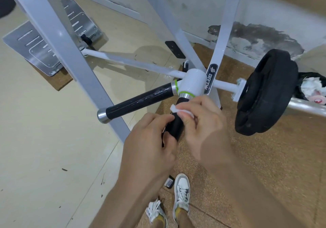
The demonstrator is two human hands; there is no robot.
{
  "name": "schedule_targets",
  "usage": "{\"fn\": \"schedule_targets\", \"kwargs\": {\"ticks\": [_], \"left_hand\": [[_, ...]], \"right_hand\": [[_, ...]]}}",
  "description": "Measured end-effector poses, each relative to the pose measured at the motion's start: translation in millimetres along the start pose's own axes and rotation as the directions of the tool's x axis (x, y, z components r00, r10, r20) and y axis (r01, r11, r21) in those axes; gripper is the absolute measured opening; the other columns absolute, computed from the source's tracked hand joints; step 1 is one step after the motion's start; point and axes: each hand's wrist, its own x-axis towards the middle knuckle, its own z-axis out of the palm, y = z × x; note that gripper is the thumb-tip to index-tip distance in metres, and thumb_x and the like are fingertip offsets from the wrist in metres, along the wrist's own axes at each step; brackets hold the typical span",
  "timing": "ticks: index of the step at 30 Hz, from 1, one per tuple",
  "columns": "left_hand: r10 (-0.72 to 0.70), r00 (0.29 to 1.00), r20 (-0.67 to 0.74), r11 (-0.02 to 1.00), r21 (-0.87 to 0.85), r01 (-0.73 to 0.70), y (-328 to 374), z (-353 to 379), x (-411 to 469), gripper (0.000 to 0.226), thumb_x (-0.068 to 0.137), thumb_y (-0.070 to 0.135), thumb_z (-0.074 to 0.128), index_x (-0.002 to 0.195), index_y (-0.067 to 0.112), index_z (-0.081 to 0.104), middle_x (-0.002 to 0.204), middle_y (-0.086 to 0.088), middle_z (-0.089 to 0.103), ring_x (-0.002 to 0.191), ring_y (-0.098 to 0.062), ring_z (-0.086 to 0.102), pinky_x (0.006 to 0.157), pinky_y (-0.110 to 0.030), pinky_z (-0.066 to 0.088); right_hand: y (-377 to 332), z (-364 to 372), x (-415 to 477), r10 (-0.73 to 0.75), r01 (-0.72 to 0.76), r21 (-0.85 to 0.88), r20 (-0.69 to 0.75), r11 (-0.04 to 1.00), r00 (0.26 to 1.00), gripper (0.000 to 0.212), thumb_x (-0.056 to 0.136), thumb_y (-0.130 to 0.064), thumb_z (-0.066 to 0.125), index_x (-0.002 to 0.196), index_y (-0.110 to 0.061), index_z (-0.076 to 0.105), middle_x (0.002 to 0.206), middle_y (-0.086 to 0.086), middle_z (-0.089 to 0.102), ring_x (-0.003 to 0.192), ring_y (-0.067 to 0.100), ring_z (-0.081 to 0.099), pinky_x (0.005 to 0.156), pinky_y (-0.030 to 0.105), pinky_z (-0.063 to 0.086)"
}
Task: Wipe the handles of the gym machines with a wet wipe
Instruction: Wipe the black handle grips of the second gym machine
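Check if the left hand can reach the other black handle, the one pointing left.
Probably yes. The left hand grips the near handle just beside the side handle, and nothing lies between them; the grey frame post passes behind it.

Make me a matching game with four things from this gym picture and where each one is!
Things:
1. white wet wipe
2. black round weight plates
3. grey-and-white sneaker
4. long black handle with silver end cap

Places:
A. on the brown floor, near the bottom of the picture
B. pinched by the right hand against the near black handle
C. sticking out to the left, no hand on it
D. on the white bar at the right

Pairs: 1-B, 2-D, 3-A, 4-C
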Motion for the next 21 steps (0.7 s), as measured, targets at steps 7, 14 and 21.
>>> {"fn": "schedule_targets", "kwargs": {"ticks": [7,14,21], "left_hand": [[-0.06,0.998,0.021,0.998,0.014,0.06,4.8,-0.1,10.5,0.028,0.08,0.015,0.054,0.096,0.035,0.063,0.082,0.018,0.055,0.075,0.003,0.051,0.065,-0.002,0.034],[-0.045,0.999,0.0,0.999,-0.029,0.045,2.5,1.8,13.0,0.025,0.082,0.021,0.051,0.098,0.037,0.063,0.078,0.017,0.054,0.077,0.001,0.051,0.065,-0.005,0.035],[0.052,0.998,-0.026,0.995,-0.082,-0.054,14.1,7.6,33.2,0.024,0.089,0.026,0.059,0.109,0.039,0.06,0.086,0.016,0.057,0.076,0.001,0.05,0.067,-0.01,0.038]], "right_hand": [[13.9,-0.3,20.5,-0.061,0.051,-0.078,-0.14,0.996,0.988,0.01,0.084,-0.006,0.064,0.086,-0.007,0.075,0.084,0.006,0.056,0.068,0.007,0.047,0.063,0.016,0.043],[9.6,1.7,19.3,0.183,-0.155,0.175,-0.159,0.972,0.97,0.01,0.081,-0.007,0.071,0.084,-0.016,0.075,0.084,-0.009,0.052,0.071,-0.001,0.05,0.064,0.014,0.044],[13.9,-5.2,22.7,0.16,-0.148,0.252,-0.029,0.956,0.987,0.017,0.083,-0.007,0.069,0.086,-0.023,0.075,0.083,-0.011,0.052,0.071,-0.002,0.052,0.067,0.01,0.042]]}}
